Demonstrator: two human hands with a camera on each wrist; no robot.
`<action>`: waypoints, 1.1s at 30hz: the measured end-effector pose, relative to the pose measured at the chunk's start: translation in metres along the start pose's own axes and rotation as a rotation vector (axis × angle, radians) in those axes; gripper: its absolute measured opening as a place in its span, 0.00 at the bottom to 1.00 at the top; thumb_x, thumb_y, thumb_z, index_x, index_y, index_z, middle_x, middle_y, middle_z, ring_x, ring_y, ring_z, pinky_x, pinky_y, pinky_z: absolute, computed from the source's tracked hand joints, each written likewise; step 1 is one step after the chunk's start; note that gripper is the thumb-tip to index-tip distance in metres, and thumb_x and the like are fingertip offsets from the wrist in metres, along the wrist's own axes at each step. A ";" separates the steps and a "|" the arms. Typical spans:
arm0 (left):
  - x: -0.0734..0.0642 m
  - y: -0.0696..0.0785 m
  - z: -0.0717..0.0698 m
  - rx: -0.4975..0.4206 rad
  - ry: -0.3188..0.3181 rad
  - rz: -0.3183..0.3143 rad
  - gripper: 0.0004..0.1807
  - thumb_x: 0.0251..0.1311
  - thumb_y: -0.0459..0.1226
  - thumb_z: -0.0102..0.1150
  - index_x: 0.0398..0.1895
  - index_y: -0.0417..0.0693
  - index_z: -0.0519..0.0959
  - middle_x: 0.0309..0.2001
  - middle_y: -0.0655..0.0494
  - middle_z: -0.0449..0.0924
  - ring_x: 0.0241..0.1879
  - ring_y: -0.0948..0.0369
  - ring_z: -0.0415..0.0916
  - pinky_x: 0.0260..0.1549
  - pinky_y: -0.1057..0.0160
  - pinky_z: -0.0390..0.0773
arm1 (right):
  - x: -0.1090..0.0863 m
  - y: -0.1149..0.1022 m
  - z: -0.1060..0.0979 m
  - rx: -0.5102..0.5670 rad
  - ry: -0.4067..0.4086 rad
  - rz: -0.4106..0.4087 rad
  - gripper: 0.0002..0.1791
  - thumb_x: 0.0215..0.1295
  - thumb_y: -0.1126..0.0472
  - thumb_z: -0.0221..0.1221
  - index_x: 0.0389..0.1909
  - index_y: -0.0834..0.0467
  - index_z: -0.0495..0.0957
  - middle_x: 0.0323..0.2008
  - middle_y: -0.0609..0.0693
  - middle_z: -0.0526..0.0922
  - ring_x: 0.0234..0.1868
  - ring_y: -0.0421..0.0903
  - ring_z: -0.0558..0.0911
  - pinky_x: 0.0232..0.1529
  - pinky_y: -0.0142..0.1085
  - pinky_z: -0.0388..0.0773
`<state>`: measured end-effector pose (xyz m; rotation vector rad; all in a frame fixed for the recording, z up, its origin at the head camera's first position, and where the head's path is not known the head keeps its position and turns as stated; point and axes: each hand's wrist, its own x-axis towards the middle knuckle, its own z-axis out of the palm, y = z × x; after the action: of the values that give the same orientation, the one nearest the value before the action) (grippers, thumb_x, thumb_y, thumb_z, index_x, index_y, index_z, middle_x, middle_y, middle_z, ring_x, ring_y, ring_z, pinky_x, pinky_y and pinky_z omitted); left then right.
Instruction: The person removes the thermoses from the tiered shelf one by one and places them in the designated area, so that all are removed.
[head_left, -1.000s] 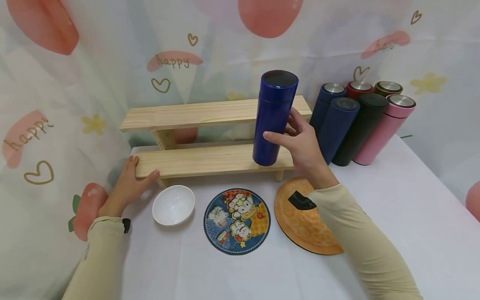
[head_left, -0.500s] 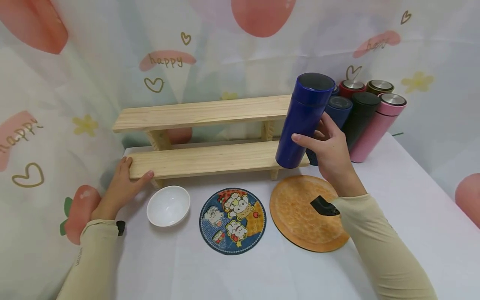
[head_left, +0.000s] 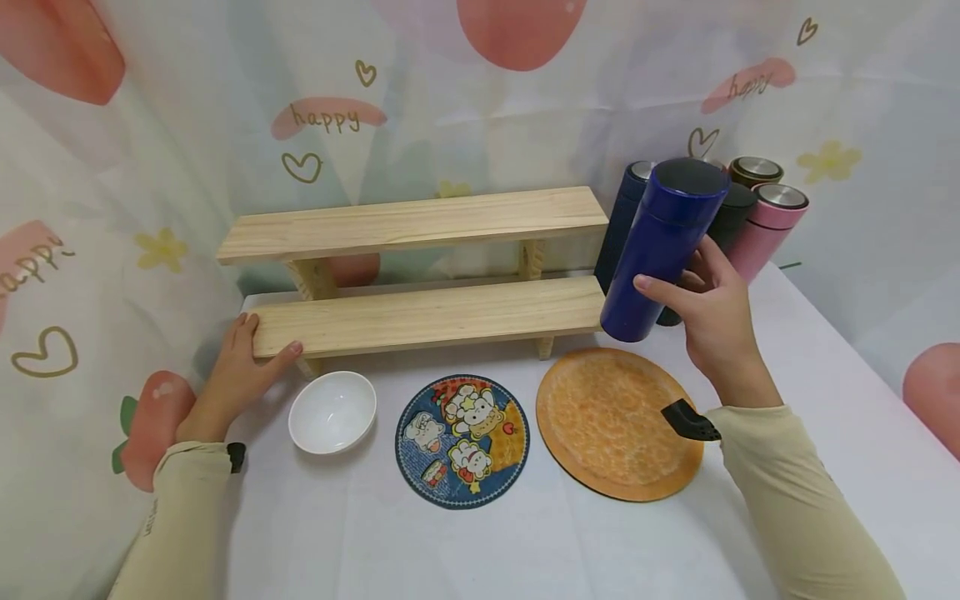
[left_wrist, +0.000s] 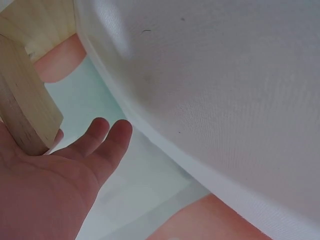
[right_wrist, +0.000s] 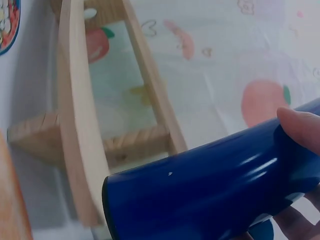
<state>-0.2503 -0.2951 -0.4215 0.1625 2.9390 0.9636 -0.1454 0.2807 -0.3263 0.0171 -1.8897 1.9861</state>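
Note:
My right hand [head_left: 720, 329] grips a glossy blue thermos bottle [head_left: 660, 254], thumb on the near side and fingers round the back. The bottle tilts, its top leaning right, and hangs by the right end of a two-tier wooden shelf [head_left: 427, 317]. In the right wrist view the blue thermos bottle [right_wrist: 200, 195] crosses in front of the shelf frame [right_wrist: 82, 115]. My left hand [head_left: 228, 379] holds the lower board's left end, thumb at the front edge. From the left wrist, the board end [left_wrist: 30, 115] sits against the hand [left_wrist: 55, 185], two fingers extending past it.
Several other thermos bottles stand at the back right, among them a dark blue one [head_left: 618, 221] and a pink one [head_left: 772, 221]. Before the shelf lie a white bowl [head_left: 332, 412], a round cartoon mat [head_left: 462, 442] and a round orange-brown mat [head_left: 618, 425]. A printed curtain [head_left: 480, 125] hangs behind.
My right hand has carried the blue thermos bottle rightward and slightly down, from in front of the shelf to its right end, tilting it more. The left hand stays on the board.

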 end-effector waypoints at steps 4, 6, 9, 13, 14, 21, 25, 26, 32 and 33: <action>-0.001 0.000 -0.001 0.002 0.002 -0.003 0.62 0.74 0.66 0.53 0.85 0.31 0.35 0.83 0.25 0.28 0.79 0.25 0.38 0.71 0.23 0.48 | -0.002 0.006 -0.015 -0.031 0.029 0.027 0.46 0.64 0.71 0.73 0.80 0.44 0.70 0.73 0.58 0.71 0.66 0.52 0.74 0.77 0.55 0.62; -0.001 0.000 -0.001 0.005 0.002 -0.002 0.62 0.74 0.66 0.53 0.85 0.30 0.35 0.83 0.25 0.28 0.79 0.25 0.38 0.71 0.23 0.48 | -0.003 0.010 -0.023 -0.036 0.045 0.036 0.46 0.64 0.72 0.74 0.80 0.43 0.69 0.73 0.57 0.71 0.66 0.51 0.74 0.75 0.49 0.66; -0.002 0.000 0.000 0.008 0.001 0.003 0.62 0.74 0.66 0.53 0.85 0.30 0.35 0.83 0.25 0.29 0.79 0.24 0.39 0.71 0.23 0.49 | -0.003 0.017 -0.032 -0.018 0.069 0.034 0.46 0.62 0.73 0.74 0.80 0.45 0.70 0.72 0.55 0.73 0.65 0.50 0.75 0.67 0.37 0.74; -0.002 0.000 0.000 0.004 -0.001 0.008 0.62 0.74 0.66 0.53 0.85 0.30 0.35 0.83 0.24 0.29 0.79 0.24 0.39 0.72 0.23 0.49 | -0.001 0.024 -0.041 0.017 0.093 0.026 0.45 0.61 0.77 0.73 0.78 0.48 0.73 0.68 0.53 0.76 0.64 0.49 0.76 0.55 0.28 0.79; -0.002 0.000 0.000 0.002 -0.001 0.007 0.62 0.74 0.65 0.53 0.85 0.30 0.35 0.83 0.24 0.29 0.79 0.24 0.39 0.71 0.23 0.48 | -0.001 0.026 -0.043 0.017 0.094 0.029 0.45 0.61 0.77 0.73 0.78 0.48 0.73 0.68 0.53 0.76 0.64 0.49 0.76 0.54 0.28 0.79; -0.002 0.000 0.001 0.006 -0.011 0.000 0.62 0.74 0.66 0.53 0.85 0.30 0.35 0.83 0.24 0.28 0.79 0.24 0.38 0.71 0.23 0.48 | -0.001 0.038 -0.055 -0.028 0.117 0.070 0.46 0.61 0.75 0.74 0.79 0.46 0.73 0.66 0.50 0.78 0.62 0.46 0.76 0.52 0.24 0.79; 0.000 0.000 0.001 0.003 -0.008 0.005 0.62 0.74 0.66 0.53 0.85 0.29 0.35 0.83 0.24 0.29 0.79 0.25 0.38 0.72 0.23 0.47 | 0.000 0.046 -0.062 -0.028 0.121 0.082 0.46 0.61 0.75 0.74 0.79 0.47 0.72 0.63 0.49 0.80 0.60 0.45 0.77 0.52 0.24 0.79; 0.000 0.000 0.001 0.002 -0.007 0.006 0.62 0.74 0.65 0.53 0.85 0.29 0.35 0.83 0.24 0.28 0.79 0.24 0.38 0.72 0.23 0.47 | 0.000 0.047 -0.064 -0.031 0.118 0.090 0.47 0.61 0.75 0.74 0.79 0.46 0.72 0.63 0.48 0.79 0.60 0.45 0.76 0.52 0.24 0.79; 0.001 -0.001 0.001 0.006 -0.006 0.010 0.62 0.75 0.65 0.53 0.85 0.30 0.34 0.83 0.24 0.28 0.79 0.24 0.38 0.72 0.23 0.47 | 0.001 0.057 -0.071 -0.048 0.097 0.147 0.49 0.62 0.74 0.74 0.82 0.44 0.68 0.68 0.51 0.73 0.61 0.45 0.74 0.52 0.23 0.78; 0.001 -0.001 0.001 0.008 -0.006 0.010 0.62 0.75 0.65 0.53 0.85 0.30 0.34 0.83 0.24 0.28 0.79 0.24 0.38 0.72 0.23 0.47 | 0.001 0.059 -0.072 -0.054 0.093 0.156 0.50 0.62 0.74 0.74 0.82 0.44 0.67 0.70 0.53 0.72 0.61 0.45 0.74 0.52 0.23 0.78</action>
<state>-0.2515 -0.2947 -0.4230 0.1799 2.9398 0.9509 -0.1444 0.3496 -0.3884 -0.2405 -1.9354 1.9964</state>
